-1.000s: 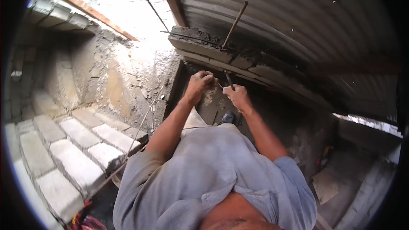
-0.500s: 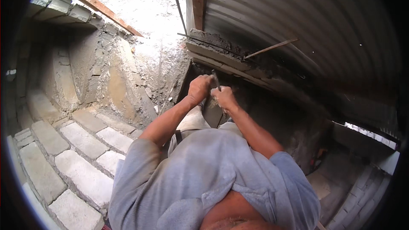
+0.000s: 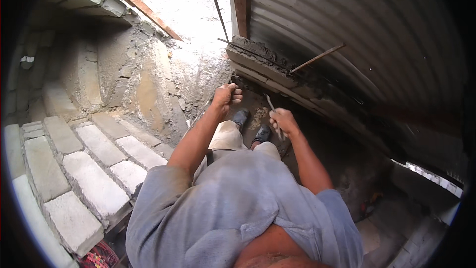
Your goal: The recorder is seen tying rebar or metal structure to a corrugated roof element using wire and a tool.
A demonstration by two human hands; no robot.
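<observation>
My left hand (image 3: pixel 227 96) is closed, its fingers curled, in front of the near end of a low block wall (image 3: pixel 258 72). Whatever it may hold is too small or hidden to make out. To its right and a little nearer, my right hand (image 3: pixel 284 120) grips a slim grey metal hand tool (image 3: pixel 269 102). One narrow end of the tool points up and away from the fist, and its other end shows below the fingers. The two hands are apart. Along the wall's top lies a thin dark steel bar (image 3: pixel 248 49).
Corrugated metal sheeting (image 3: pixel 337 25) rises beyond the wall, with a thin stick (image 3: pixel 317 58) leaning there. Mortared pale blocks (image 3: pixel 94 183) fill the left side. A wooden beam (image 3: pixel 136 5) slants at upper left. My shoes (image 3: pixel 262 134) stand on the dark ground.
My hands, close together at the tool before, have parted. The right has moved right and nearer with the tool; the left has shifted slightly left. The view has swung a little.
</observation>
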